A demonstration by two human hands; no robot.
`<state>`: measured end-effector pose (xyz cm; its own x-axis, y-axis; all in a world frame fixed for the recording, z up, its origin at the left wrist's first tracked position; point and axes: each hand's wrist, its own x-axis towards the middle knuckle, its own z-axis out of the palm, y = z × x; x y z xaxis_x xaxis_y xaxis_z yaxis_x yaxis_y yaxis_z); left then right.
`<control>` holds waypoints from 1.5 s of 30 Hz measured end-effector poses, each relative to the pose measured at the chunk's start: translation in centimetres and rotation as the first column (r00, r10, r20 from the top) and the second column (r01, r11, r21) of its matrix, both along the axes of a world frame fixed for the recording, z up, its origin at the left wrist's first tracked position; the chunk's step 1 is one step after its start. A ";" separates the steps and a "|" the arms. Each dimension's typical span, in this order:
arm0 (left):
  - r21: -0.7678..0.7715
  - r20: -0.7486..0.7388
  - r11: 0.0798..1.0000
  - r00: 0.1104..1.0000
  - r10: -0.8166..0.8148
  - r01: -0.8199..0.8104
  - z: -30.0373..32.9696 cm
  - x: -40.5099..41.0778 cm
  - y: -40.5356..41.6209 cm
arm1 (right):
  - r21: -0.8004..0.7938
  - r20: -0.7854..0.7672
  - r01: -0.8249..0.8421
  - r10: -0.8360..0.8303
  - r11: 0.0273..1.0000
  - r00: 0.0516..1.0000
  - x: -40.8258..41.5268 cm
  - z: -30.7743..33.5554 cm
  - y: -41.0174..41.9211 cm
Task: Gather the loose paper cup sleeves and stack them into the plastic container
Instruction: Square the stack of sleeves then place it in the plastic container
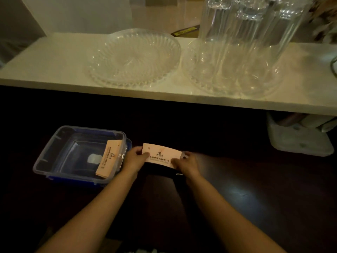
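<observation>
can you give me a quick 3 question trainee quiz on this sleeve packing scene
1. True or false: the plastic container already has a stack of sleeves in it.
2. Which hands hold the loose sleeve? A) left hand only B) right hand only C) both
3. Fill in: the two glass dishes sit on the white ____.

Key:
1. True, leaning at its right wall.
2. C, left hand at one end, right hand at the other.
3. Shelf, with the empty dish left of the dish carrying glasses.
</observation>
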<state>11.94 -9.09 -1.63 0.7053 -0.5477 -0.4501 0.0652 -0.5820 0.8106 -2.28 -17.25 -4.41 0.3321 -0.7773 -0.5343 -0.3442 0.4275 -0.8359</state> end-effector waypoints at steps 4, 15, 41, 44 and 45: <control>0.098 -0.004 0.992 0.997 -0.081 0.081 -1.2 0.6 -1.1 | 0.094 -0.039 -0.012 0.016 0.996 0.999 1.1 -0.9 -0.5; 0.156 -0.119 0.960 0.969 -0.216 0.233 -2.5 1.7 -0.5 | -0.103 -0.297 -0.257 0.217 0.961 0.930 1.3 -2.2 -0.2; -0.319 -0.083 0.943 0.994 0.069 -0.092 -4.2 -9.6 5.7 | -0.637 -0.269 -0.330 0.201 0.697 0.942 -8.9 -3.1 9.9; -0.370 -0.102 0.922 0.991 0.086 -0.118 -4.1 -9.8 5.5 | -0.640 -0.272 -0.315 0.176 0.701 0.946 -8.4 -2.8 10.3; -0.390 -0.097 0.914 0.992 0.081 -0.112 -4.1 -9.9 5.5 | -0.644 -0.283 -0.325 0.179 0.692 0.942 -8.4 -2.8 10.3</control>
